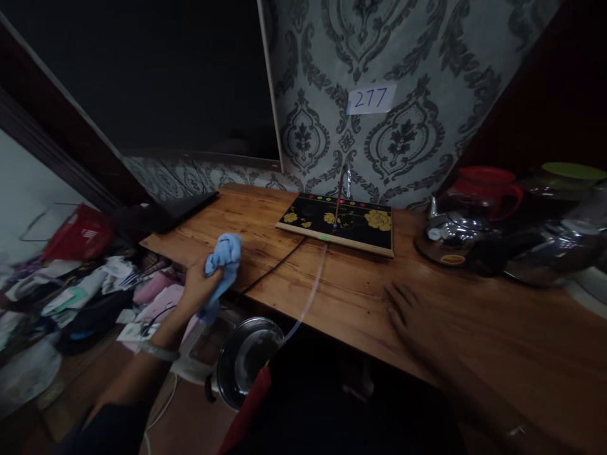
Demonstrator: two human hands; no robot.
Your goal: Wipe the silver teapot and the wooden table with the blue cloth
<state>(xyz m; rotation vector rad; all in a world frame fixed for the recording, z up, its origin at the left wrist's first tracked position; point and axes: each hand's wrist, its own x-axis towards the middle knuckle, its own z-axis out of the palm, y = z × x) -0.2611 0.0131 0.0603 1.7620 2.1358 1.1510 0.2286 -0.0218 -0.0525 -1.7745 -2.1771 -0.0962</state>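
Note:
My left hand (pixel 199 287) is closed around a bunched light blue cloth (pixel 226 256), held at the front edge of a wooden tabletop (pixel 351 284). Part of the cloth hangs down below my fingers. Resting on the wood to the right, my right hand (pixel 412 316) has its fingers stretched out and holds nothing. Between and beyond my hands lies a black panel with gold flowers (pixel 351 221), with a thin curved metal spout (pixel 348 183) rising from it. A clear tube (pixel 313 287) runs from the panel's front over the edge towards a metal pot (pixel 251 354) below.
A steel kettle (pixel 458 230) and a red-lidded jug (pixel 488 189) stand at the right. A dark flat object (pixel 187 212) lies at the table's left end, beneath a large dark screen (pixel 156 76). Clothes and a red basket (pixel 78 234) are piled at the left.

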